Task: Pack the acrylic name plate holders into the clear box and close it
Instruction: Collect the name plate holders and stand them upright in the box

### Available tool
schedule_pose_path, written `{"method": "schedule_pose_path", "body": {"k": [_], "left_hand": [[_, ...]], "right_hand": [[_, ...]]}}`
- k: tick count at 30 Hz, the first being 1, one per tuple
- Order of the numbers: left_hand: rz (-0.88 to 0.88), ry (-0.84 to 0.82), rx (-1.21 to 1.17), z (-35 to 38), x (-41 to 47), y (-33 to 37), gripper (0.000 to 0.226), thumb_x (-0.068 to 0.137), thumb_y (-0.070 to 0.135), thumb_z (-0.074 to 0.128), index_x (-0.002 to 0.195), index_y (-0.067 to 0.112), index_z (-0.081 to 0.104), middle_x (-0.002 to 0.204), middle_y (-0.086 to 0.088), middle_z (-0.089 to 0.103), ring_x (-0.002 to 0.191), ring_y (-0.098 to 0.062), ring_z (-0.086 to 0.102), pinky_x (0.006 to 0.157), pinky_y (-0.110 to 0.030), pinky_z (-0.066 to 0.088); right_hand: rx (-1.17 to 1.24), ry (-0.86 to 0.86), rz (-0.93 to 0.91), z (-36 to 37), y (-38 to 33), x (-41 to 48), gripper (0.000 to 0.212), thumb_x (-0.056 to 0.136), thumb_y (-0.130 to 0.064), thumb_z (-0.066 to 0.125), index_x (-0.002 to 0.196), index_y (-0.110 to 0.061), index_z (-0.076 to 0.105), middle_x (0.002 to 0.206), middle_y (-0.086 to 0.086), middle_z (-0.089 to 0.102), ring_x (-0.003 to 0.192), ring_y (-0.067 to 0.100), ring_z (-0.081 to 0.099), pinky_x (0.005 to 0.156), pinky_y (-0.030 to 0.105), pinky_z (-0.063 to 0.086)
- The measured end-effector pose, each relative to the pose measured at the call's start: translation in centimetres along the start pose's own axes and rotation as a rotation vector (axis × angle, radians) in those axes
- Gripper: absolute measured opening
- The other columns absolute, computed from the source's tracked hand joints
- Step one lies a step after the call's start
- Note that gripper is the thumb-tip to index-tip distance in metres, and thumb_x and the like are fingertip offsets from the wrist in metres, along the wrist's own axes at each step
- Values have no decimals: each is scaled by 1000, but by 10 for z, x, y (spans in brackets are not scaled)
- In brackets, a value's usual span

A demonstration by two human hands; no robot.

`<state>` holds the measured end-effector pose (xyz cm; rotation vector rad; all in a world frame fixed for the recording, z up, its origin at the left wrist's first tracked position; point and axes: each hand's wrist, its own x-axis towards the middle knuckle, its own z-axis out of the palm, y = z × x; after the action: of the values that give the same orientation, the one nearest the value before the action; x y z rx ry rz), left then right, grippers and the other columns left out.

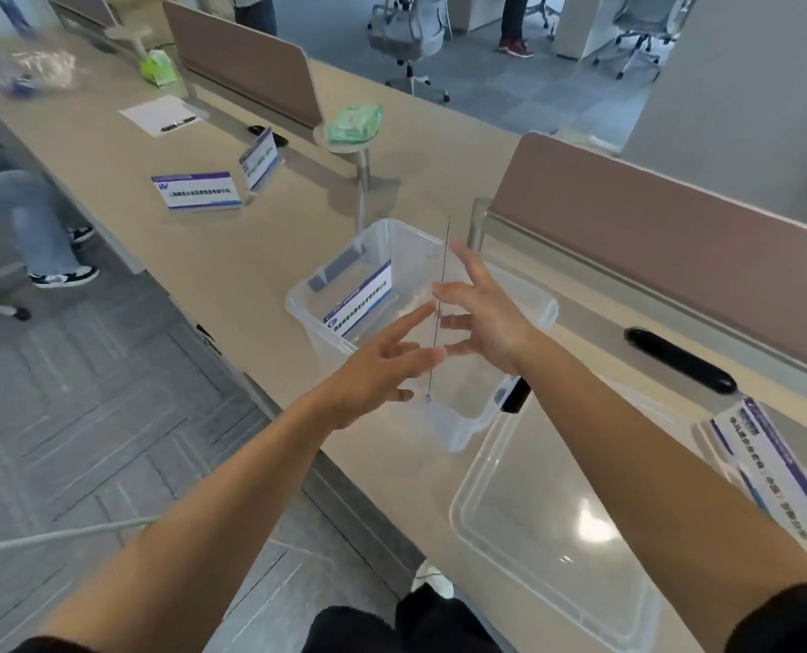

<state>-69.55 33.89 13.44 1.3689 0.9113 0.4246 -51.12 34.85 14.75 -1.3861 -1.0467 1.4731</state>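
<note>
A clear box (297,301) stands open on the beige desk, with one blue-and-white name plate holder (361,299) leaning inside it. Above the box I hold a clear acrylic name plate holder (443,256) upright and edge-on, so it shows only as a thin line. My left hand (382,369) presses on its left face and my right hand (481,313) on its right face, fingers spread. The box's clear lid (557,534) lies flat on the desk, near and to the right of the box.
Two more name plate holders (198,190) (260,160) stand further up the desk to the left, and another (769,464) lies at the right edge. Brown desk dividers (674,256) run along the back. A seated person's legs (29,219) are at the left.
</note>
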Motion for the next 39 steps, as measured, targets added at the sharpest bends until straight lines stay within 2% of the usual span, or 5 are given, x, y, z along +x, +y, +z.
{"method": "schedule_pose_path", "body": {"k": [11,18,22,28,39], "left_hand": [[97,161,912,-150,105,-31,55,91,55,53,140,31,45,145,6,44,135,-15,38,109,-33,33],[251,88,893,-225,184,-50,48,87,47,57,130,25,57,138,-7,49,112,-38,53,105,-43,39],[245,89,874,-239,209,-58,63,77,48,51,135,22,51,148,-7,33,128,-13,19,111,-38,22],[103,90,851,-235,222,-78,71,86,45,60,149,32,29,150,-6,25,132,-30,28,109,-42,33],[130,155,805,-234,222,-77,55,87,40,59,139,39,43,138,-1,42,128,-24,36,105,-39,38]], "right_hand": [[401,146,270,5,42,123,79,63,-43,71,136,-56,43,152,15,32,99,39,56,65,49,57],[594,394,388,28,80,175,88,55,-44,76,136,-53,45,151,15,30,127,51,43,78,60,54],[610,529,455,47,93,196,89,53,-39,77,135,-53,44,152,9,29,130,43,39,78,58,52],[562,635,466,50,111,209,62,90,-18,62,139,-49,40,144,2,34,141,39,24,101,73,33],[327,488,414,43,121,211,74,96,-18,63,154,-39,23,149,2,32,123,21,39,102,47,33]]}}
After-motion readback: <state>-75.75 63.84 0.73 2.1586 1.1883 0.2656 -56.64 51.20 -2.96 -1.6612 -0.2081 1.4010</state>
